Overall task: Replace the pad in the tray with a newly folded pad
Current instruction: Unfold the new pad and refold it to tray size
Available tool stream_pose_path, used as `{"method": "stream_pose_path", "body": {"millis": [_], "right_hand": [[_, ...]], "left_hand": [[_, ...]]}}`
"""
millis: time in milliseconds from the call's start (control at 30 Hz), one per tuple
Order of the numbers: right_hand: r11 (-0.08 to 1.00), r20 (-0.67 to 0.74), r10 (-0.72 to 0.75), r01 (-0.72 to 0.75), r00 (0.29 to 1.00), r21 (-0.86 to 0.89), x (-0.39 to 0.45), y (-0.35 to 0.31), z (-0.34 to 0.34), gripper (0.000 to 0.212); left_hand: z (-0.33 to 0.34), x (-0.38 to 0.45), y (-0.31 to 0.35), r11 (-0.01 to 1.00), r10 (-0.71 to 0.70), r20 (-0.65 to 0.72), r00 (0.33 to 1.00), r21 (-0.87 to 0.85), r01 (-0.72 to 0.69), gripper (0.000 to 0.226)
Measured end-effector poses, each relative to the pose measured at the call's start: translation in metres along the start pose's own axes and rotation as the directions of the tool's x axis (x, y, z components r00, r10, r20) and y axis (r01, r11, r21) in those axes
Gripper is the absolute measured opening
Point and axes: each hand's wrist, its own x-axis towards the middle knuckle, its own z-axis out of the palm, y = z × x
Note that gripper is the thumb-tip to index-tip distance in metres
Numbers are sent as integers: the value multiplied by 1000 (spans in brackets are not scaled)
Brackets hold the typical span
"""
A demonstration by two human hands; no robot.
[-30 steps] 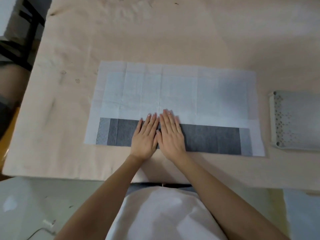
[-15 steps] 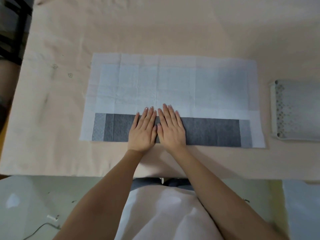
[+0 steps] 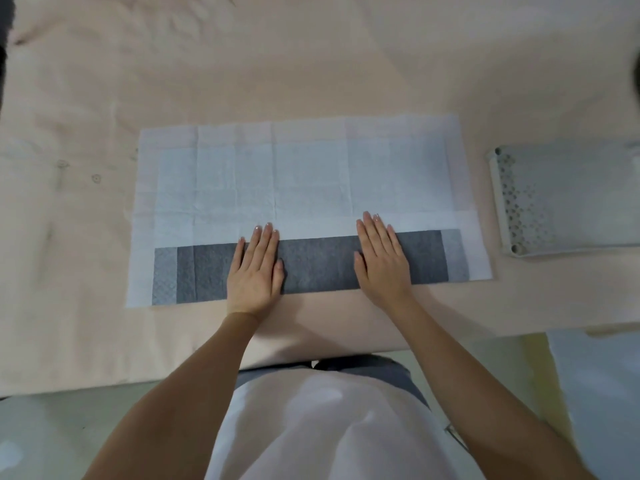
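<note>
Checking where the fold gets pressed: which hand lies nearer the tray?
The right hand. It presses the folded dark strip toward the tray side; the left hand lies farther from it.

The pad lies mid-bench, both hands on its folded six o'clock strip, the tray apart at three o'clock

Plain workroom: cloth-covered table, bare floor
</note>
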Motion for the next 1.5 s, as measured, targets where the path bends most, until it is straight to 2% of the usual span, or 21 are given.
{"method": "stream_pose_path", "body": {"millis": [333, 667, 867, 1000, 1100, 1200, 1300, 1367, 1500], "right_hand": [[1000, -15, 11, -11, 1000, -18, -13, 62, -17, 54], [990, -81, 142, -140, 987, 24, -27, 108, -29, 55], [979, -120, 202, -197, 972, 55, -27, 108, -30, 55], [979, -195, 199, -189, 960, 71, -22, 77, -34, 55], [995, -201, 10, 10, 980, 96, -11, 13, -28, 52], [989, -92, -134, 140, 987, 52, 3, -47, -16, 53], [990, 23, -130, 131, 991, -43, 9, -72, 2, 58], [990, 32, -118, 120, 993, -76, 10, -71, 10, 57], [985, 14, -161, 161, 987, -68, 10, -66, 11, 56]], "left_hand": [[1, 0, 0, 1000, 5, -18, 1000, 12, -5, 51], [4, 0, 0, 1000, 6, -38, 999, 12, -6, 51], [3, -1, 1, 1000, 6, -40, 999, 8, -6, 51], [-2, -2, 8, 1000, -24, -32, 999, -2, 24, 52], [-3, -2, 18, 999, -46, -48, 998, 13, 46, 53], [-2, 4, 30, 999, -36, -48, 998, 3, 36, 51], [-1, 10, 29, 995, -91, -29, 995, -49, 90, 50], [0, 11, 23, 987, -137, -17, 990, -82, 135, 51], [-5, 4, 1, 993, -96, -3, 995, -67, 96, 49]]}}
